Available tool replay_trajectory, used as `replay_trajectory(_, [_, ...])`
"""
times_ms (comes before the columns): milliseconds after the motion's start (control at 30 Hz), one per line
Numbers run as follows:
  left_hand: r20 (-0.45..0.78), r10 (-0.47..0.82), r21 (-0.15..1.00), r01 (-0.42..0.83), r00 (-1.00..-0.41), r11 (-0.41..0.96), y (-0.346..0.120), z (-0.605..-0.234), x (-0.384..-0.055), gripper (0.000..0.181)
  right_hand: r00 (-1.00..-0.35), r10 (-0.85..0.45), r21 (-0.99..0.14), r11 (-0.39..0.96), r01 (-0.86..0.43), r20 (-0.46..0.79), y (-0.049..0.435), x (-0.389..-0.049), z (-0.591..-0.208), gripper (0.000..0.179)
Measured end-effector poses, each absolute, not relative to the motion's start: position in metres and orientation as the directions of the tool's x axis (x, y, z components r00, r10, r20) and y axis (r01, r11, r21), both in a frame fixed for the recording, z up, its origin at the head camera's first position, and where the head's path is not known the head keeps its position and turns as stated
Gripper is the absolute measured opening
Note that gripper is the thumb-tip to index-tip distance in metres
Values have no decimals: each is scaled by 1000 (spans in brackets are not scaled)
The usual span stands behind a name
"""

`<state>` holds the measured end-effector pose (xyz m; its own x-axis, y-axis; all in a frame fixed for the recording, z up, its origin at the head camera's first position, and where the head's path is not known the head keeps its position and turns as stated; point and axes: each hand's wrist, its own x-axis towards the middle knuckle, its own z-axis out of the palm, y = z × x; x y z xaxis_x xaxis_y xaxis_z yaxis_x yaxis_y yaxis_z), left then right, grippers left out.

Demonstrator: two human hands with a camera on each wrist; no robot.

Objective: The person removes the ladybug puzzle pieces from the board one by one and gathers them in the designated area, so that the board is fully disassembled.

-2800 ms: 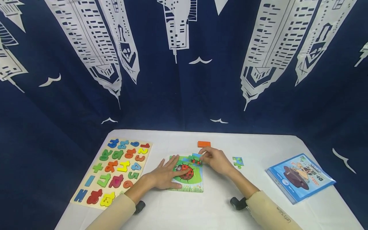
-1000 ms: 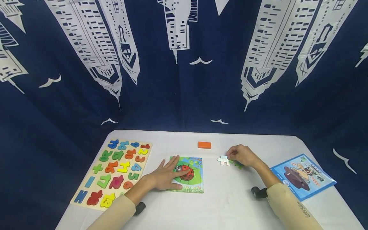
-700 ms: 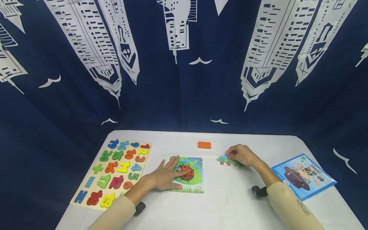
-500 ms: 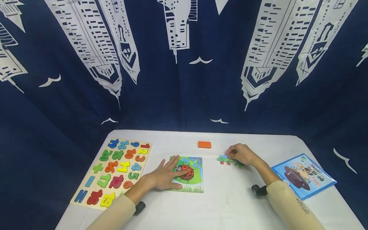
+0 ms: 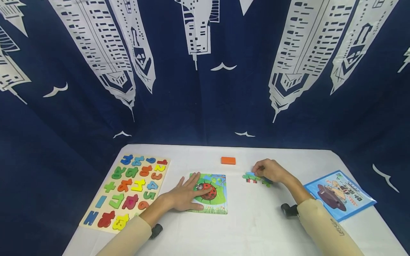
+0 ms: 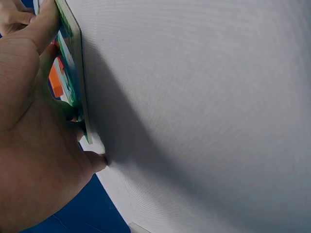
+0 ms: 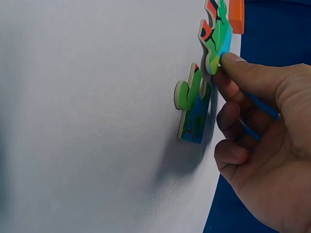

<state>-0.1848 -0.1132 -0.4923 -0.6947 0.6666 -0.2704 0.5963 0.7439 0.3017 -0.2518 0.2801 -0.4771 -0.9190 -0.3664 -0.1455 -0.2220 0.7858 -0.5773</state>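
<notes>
In the head view my left hand (image 5: 184,196) lies spread, fingers straight, across the left part of a square ladybug jigsaw puzzle (image 5: 219,205). The left wrist view catches the puzzle's edge (image 6: 80,73) beside that hand. To the right, my right hand (image 5: 270,171) pinches a green, blue and red puzzle piece (image 5: 251,177) between thumb and forefinger, close over the table. The right wrist view shows the thumb on this piece's edge and the other fingers curled. Just beside it a second green and blue puzzle piece (image 7: 194,109) rests on the table, partly under the hand in the head view.
A number puzzle board (image 5: 132,185) with coloured numbers covers the table's left side. An orange block (image 5: 228,160) lies behind the ladybug puzzle. At the right sits a blue picture box (image 5: 339,195). A dark blue curtain (image 5: 198,106) hangs behind the white table (image 5: 253,227).
My right hand has carried its puzzle piece from the puzzle's upper right corner rightward, beside the second piece. Pale a second ago, the held piece now shows its colours. My left hand stays put.
</notes>
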Motion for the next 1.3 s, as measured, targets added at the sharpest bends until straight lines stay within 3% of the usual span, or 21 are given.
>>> replay_trajectory(1300, [-275, 659, 305, 586, -700, 751, -113, -493, -184, 70, -944, -294, -550, 819, -166, -152, 279, -248, -485, 9])
